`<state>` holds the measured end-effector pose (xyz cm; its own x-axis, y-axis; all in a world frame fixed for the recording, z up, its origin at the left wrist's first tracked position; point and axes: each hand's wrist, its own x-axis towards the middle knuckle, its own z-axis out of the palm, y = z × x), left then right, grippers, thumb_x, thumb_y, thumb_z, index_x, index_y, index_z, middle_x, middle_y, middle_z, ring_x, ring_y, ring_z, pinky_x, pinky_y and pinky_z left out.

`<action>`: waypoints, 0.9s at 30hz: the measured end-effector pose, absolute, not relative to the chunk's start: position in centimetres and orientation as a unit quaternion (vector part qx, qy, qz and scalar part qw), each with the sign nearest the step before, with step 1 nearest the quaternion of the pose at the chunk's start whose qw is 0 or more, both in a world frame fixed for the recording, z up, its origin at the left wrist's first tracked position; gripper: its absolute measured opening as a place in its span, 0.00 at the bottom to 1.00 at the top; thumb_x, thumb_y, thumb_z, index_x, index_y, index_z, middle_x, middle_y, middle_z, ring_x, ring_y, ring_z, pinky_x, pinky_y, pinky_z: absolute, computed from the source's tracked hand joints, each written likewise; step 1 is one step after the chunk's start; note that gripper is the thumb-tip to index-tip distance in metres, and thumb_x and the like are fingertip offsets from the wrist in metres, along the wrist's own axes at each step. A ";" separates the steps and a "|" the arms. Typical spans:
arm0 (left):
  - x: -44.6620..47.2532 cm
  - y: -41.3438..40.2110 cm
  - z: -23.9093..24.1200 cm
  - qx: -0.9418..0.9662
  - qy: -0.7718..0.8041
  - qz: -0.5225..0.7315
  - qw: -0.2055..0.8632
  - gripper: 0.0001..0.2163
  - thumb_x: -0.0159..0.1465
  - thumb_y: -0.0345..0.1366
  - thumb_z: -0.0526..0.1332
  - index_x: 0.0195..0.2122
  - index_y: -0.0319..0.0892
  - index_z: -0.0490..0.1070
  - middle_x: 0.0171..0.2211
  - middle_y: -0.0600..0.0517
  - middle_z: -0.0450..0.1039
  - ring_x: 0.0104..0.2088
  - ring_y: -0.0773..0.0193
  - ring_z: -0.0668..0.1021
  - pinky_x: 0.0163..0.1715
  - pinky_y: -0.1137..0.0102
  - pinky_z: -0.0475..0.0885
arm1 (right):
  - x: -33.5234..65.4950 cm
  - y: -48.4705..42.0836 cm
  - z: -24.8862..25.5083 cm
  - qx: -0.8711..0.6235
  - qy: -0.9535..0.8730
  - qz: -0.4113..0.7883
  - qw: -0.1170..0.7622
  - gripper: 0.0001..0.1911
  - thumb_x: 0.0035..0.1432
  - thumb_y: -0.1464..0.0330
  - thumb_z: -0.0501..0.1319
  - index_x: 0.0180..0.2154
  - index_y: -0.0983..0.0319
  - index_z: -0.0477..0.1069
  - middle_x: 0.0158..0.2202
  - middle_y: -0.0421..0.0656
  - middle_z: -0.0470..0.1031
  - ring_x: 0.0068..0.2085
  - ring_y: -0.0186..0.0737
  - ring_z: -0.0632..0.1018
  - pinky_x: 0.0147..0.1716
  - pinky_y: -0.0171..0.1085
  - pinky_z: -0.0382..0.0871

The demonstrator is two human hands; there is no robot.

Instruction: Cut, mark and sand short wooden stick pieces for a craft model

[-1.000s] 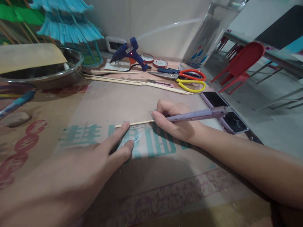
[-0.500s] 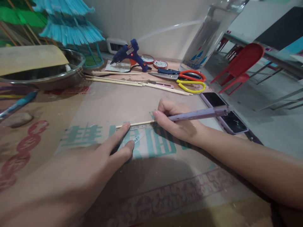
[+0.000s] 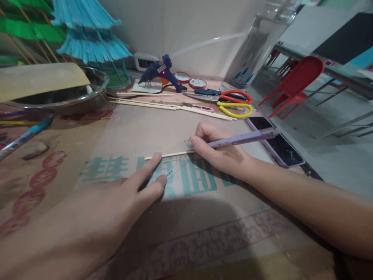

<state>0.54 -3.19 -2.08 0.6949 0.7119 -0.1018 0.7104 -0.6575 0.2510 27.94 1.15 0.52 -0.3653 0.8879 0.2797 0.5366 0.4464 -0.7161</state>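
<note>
My left hand (image 3: 128,194) lies flat on the cardboard-covered table, two fingertips stretched out and pressing a clear ruler (image 3: 175,165) and a thin wooden stick (image 3: 170,155) that runs along its far edge. My right hand (image 3: 218,153) is closed in a writing grip on a lilac pen (image 3: 241,137), whose tip meets the right end of the stick. The pen's barrel points away to the right, over a phone.
A phone (image 3: 275,142) lies just right of my right hand. Farther back are scissors (image 3: 230,102), several long sticks (image 3: 163,104), a blue glue gun (image 3: 160,72), two small tins (image 3: 189,79), a metal bowl (image 3: 67,97) and a water bottle (image 3: 253,46). Red chairs (image 3: 294,81) stand beyond the table edge.
The view has shifted slightly, so everything sits a little lower and to the right. Both hands keep their hold on the ruler, stick and pen.
</note>
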 end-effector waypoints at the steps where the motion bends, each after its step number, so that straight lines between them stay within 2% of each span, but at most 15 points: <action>1: 0.6 -3.2 -1.6 0.920 0.376 0.003 0.113 0.29 0.61 0.30 0.50 0.65 0.54 0.66 0.69 0.46 0.64 0.29 0.57 0.82 0.24 0.66 0.73 | 28.0 1.2 0.6 -0.459 -0.773 0.278 0.340 0.15 0.67 0.63 0.56 0.27 0.58 0.57 0.22 0.34 0.64 0.23 0.32 0.65 0.24 0.33 0.57; 3: 0.7 -3.1 -0.7 0.935 0.349 0.019 0.059 0.27 0.61 0.27 0.49 0.58 0.52 0.72 0.70 0.47 0.62 0.27 0.59 0.82 0.23 0.66 0.73 | 28.0 1.2 0.7 -0.464 -0.757 0.299 0.350 0.15 0.67 0.62 0.56 0.27 0.57 0.58 0.22 0.34 0.64 0.24 0.31 0.65 0.24 0.33 0.57; 5: 0.8 -2.5 -0.2 0.940 0.336 0.051 0.022 0.23 0.65 0.27 0.48 0.55 0.50 0.74 0.67 0.47 0.67 0.31 0.57 0.83 0.28 0.63 0.77 | 28.1 1.4 0.7 -0.469 -0.750 0.306 0.352 0.15 0.66 0.61 0.56 0.27 0.58 0.58 0.22 0.34 0.64 0.24 0.32 0.65 0.25 0.33 0.58; 8: 1.5 -0.9 0.3 0.935 0.346 0.072 0.014 0.17 0.72 0.35 0.49 0.53 0.48 0.75 0.55 0.46 0.79 0.39 0.53 0.84 0.36 0.61 0.78 | 28.1 1.5 0.4 -0.468 -0.746 0.311 0.357 0.15 0.65 0.61 0.57 0.27 0.58 0.59 0.22 0.34 0.64 0.24 0.32 0.66 0.25 0.33 0.58; 9: 1.9 -0.1 0.4 0.932 0.355 0.072 0.015 0.16 0.72 0.38 0.50 0.51 0.47 0.76 0.49 0.47 0.81 0.38 0.55 0.83 0.36 0.62 0.77 | 28.1 1.5 0.3 -0.465 -0.746 0.314 0.359 0.15 0.65 0.60 0.57 0.27 0.58 0.59 0.22 0.34 0.65 0.24 0.33 0.66 0.25 0.33 0.58; 11: 2.8 1.2 0.7 0.929 0.365 0.055 0.009 0.14 0.73 0.40 0.52 0.47 0.45 0.77 0.42 0.48 0.80 0.36 0.58 0.82 0.36 0.65 0.75 | 28.0 1.5 0.0 -0.462 -0.746 0.320 0.357 0.14 0.65 0.60 0.57 0.28 0.58 0.60 0.22 0.35 0.66 0.25 0.33 0.67 0.25 0.33 0.58; 14: 4.0 2.4 1.4 0.933 0.356 0.014 -0.043 0.11 0.72 0.36 0.54 0.41 0.43 0.77 0.38 0.49 0.78 0.35 0.59 0.80 0.34 0.67 0.71 | 28.0 1.4 -0.1 -0.451 -0.749 0.325 0.360 0.14 0.66 0.60 0.57 0.29 0.59 0.63 0.23 0.35 0.67 0.25 0.33 0.67 0.26 0.33 0.60; 17: 4.3 3.1 2.6 0.926 0.365 -0.008 -0.096 0.09 0.70 0.32 0.56 0.37 0.40 0.75 0.35 0.48 0.76 0.32 0.60 0.78 0.30 0.67 0.66 | 28.4 1.6 0.6 -0.440 -0.752 0.274 0.407 0.13 0.67 0.60 0.57 0.32 0.59 0.69 0.26 0.36 0.70 0.28 0.35 0.71 0.30 0.34 0.64; 20: 3.5 4.7 3.8 0.907 0.398 0.009 -0.140 0.10 0.69 0.29 0.54 0.36 0.38 0.74 0.36 0.45 0.75 0.35 0.56 0.78 0.31 0.66 0.66 | 29.9 3.0 1.7 -0.439 -0.767 0.136 0.449 0.11 0.68 0.63 0.57 0.35 0.60 0.75 0.34 0.41 0.77 0.38 0.40 0.77 0.40 0.37 0.69; 23: 2.1 7.1 4.3 0.886 0.427 0.027 -0.181 0.11 0.68 0.28 0.52 0.38 0.36 0.75 0.40 0.40 0.75 0.40 0.52 0.78 0.34 0.64 0.67 | 32.2 5.0 2.1 -0.487 -0.792 0.027 0.366 0.10 0.69 0.67 0.57 0.40 0.61 0.77 0.40 0.46 0.79 0.43 0.43 0.78 0.47 0.39 0.69; 27: 1.1 9.1 3.5 0.869 0.450 0.044 -0.200 0.11 0.66 0.25 0.52 0.38 0.35 0.75 0.40 0.38 0.75 0.39 0.51 0.78 0.34 0.63 0.69 | 34.9 6.9 1.2 -0.525 -0.798 -0.005 0.297 0.08 0.66 0.69 0.61 0.41 0.64 0.79 0.40 0.50 0.78 0.43 0.49 0.77 0.46 0.43 0.68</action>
<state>1.13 9.12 3.53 0.5903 0.7653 0.2568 0.8006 -0.5145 -0.3071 34.90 6.93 1.17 -0.2727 0.8342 0.4793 0.8404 0.4491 -0.3034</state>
